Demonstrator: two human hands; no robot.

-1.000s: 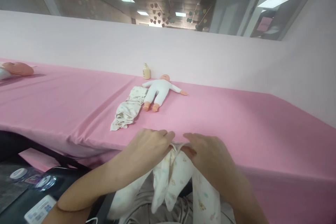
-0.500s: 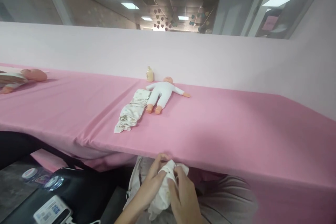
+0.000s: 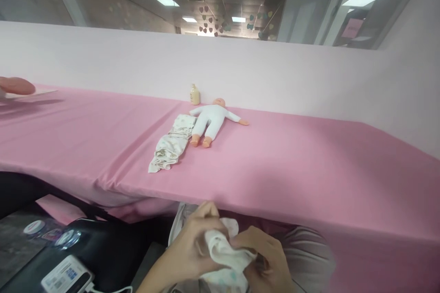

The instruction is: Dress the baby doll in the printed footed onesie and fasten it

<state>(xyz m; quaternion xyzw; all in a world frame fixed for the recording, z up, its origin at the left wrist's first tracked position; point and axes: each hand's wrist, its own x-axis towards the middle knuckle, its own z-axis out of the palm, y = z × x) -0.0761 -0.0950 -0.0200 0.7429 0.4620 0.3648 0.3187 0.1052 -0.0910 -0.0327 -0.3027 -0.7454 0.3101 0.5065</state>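
Note:
Both hands are low at the bottom of the view, just below the near edge of the pink table [image 3: 309, 178]. My left hand [image 3: 192, 249] and my right hand [image 3: 264, 261] are both closed on a bunched white baby garment [image 3: 223, 249] with faint coloured prints, held over my lap. Farther back on the table lies a baby doll [image 3: 211, 121] in a white suit, on its back with arms out. Beside the doll's legs lies a crumpled cream printed cloth [image 3: 171, 144]. A small yellowish bottle [image 3: 194, 94] stands behind the doll against the pale wall.
A dark bag or seat [image 3: 103, 252] sits at lower left with a white device and cable [image 3: 65, 277] on it. At the far left table edge the head of another doll [image 3: 15, 86] shows. A pale pink partition wall [image 3: 309, 78] runs behind the table.
My hands dropped from the table edge to my lap with the garment, which went from hanging loose to bunched up. Since half a second ago they shifted slightly right and lower.

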